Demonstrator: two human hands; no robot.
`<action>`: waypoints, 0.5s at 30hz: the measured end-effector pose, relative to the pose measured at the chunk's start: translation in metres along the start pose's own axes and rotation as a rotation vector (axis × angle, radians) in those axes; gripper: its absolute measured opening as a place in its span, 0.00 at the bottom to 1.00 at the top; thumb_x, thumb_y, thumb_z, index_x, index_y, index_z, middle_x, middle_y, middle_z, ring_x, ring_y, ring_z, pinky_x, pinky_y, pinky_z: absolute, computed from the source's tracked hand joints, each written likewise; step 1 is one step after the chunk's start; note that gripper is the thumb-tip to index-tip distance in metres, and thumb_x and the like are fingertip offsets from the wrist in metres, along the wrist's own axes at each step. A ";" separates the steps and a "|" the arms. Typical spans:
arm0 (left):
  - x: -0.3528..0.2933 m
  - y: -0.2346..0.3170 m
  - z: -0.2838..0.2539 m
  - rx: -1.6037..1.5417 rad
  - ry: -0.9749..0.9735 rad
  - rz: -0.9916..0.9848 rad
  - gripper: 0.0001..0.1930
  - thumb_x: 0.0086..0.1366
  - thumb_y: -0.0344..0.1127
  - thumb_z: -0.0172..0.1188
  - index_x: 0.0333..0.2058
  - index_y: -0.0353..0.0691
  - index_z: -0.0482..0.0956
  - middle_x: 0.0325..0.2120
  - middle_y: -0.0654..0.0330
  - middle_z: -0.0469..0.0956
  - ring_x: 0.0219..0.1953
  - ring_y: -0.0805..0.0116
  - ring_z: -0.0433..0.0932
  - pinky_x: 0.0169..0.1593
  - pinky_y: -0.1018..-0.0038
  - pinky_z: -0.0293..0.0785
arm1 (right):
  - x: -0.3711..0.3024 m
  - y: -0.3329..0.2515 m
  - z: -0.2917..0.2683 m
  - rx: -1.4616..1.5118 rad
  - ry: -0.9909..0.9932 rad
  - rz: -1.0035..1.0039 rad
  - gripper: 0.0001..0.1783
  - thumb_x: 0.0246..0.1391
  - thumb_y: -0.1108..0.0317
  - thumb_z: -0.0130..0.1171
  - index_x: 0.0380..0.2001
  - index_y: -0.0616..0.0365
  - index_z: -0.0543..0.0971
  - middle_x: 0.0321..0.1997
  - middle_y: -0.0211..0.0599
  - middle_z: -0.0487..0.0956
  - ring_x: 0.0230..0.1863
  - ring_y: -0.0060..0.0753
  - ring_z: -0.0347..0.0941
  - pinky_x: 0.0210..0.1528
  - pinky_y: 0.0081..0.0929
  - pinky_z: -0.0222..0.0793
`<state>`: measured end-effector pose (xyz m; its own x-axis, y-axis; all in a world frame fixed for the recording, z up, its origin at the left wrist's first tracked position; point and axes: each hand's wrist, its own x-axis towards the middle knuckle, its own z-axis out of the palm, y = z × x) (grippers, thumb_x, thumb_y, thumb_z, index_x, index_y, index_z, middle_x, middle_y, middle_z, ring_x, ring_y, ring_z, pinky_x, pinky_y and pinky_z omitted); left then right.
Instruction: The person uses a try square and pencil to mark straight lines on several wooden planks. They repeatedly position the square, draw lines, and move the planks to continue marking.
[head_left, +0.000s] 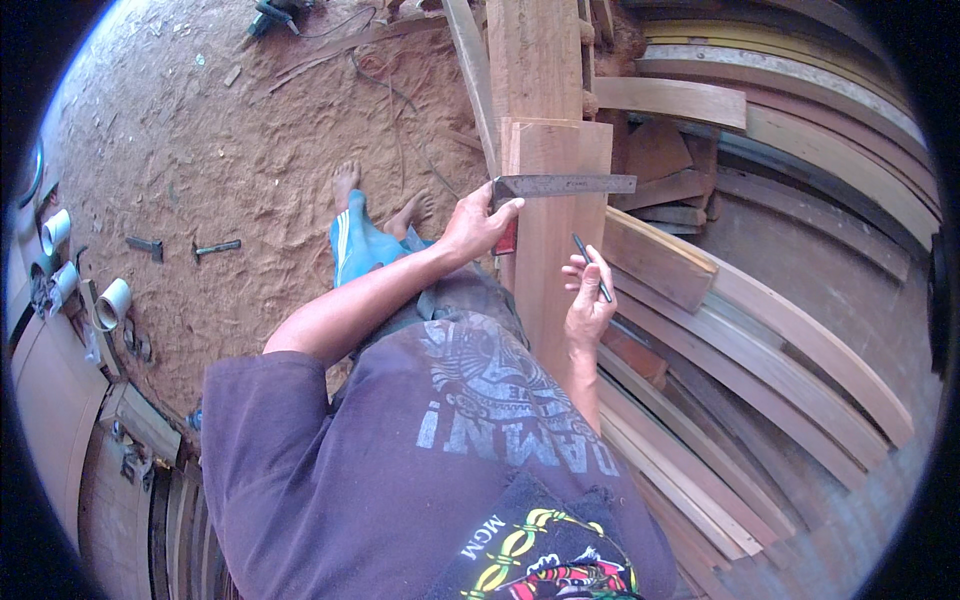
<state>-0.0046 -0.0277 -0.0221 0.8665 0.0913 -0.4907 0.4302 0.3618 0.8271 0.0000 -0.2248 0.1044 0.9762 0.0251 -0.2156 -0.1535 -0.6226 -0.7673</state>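
A reddish-brown wooden board (553, 255) lies lengthwise in front of me, resting on or along a longer plank (535, 65). Across its far part lies the metal blade of a try square (580, 185), reaching past the board's right edge. My left hand (472, 225) is closed around the square's stock at the board's left edge, where a red part shows under the fingers. To the right, just over the board's edge, my right hand (588, 305) holds a dark, slim pencil or pen (594, 268) between thumb and fingers, apart from the square.
Stacked planks (770, 360) fill the right side, with more boards (800, 80) at the far right. Two hammer-like tools (217, 248) lie on the dusty floor (230, 180) at left, near white cylinders (113, 302). A power tool (270, 17) and cord (385, 85) lie farther off.
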 end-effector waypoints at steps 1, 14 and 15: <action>0.000 0.000 0.000 0.000 0.001 0.006 0.21 0.74 0.45 0.62 0.57 0.35 0.80 0.48 0.57 0.86 0.51 0.71 0.81 0.57 0.68 0.77 | 0.000 -0.001 0.000 -0.003 0.006 0.003 0.29 0.75 0.47 0.49 0.61 0.61 0.77 0.47 0.37 0.84 0.42 0.25 0.81 0.40 0.22 0.75; 0.000 0.000 0.004 -0.020 0.052 0.046 0.20 0.74 0.44 0.62 0.55 0.34 0.80 0.47 0.58 0.86 0.49 0.73 0.81 0.55 0.69 0.77 | 0.003 -0.010 0.004 0.030 0.016 -0.023 0.27 0.77 0.49 0.48 0.60 0.62 0.78 0.47 0.38 0.84 0.42 0.25 0.81 0.41 0.22 0.74; -0.001 0.000 0.004 -0.015 0.062 0.053 0.20 0.74 0.44 0.62 0.55 0.34 0.80 0.47 0.58 0.86 0.48 0.72 0.81 0.55 0.69 0.77 | 0.001 -0.009 0.003 0.029 0.017 -0.023 0.27 0.77 0.49 0.48 0.60 0.61 0.78 0.47 0.38 0.84 0.42 0.25 0.81 0.41 0.22 0.74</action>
<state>-0.0039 -0.0315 -0.0204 0.8703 0.1682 -0.4630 0.3800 0.3688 0.8483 0.0024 -0.2169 0.1098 0.9818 0.0257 -0.1880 -0.1355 -0.5988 -0.7894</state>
